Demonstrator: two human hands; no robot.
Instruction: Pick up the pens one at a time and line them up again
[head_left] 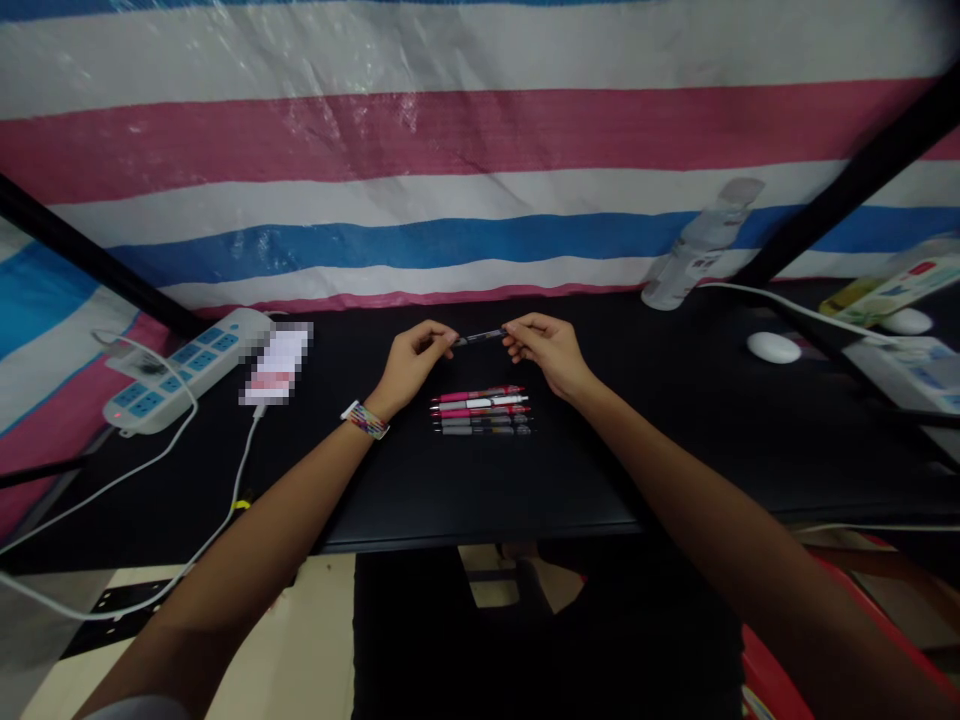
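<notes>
Between my two hands a dark, partly clear pen (481, 338) is held level above the black table. My left hand (417, 358), with a colourful woven band on its wrist, pinches one end between thumb and fingers. At the other end, the fingertips of my right hand (550, 350) are closed on the pen. Just below, several pens lie side by side in a row: red ones such as the top red pen (478, 394), a white pen (480, 403), and grey, clear-barrelled ones including the lowest grey pen (482, 431).
A white power strip (191, 370) and a charging phone (276, 365) with white cables lie on the left. A plastic bottle (694, 250) stands at the back right, near a white mouse-shaped object (774, 348). Striped sheeting (450, 140) hangs behind the black table (480, 495).
</notes>
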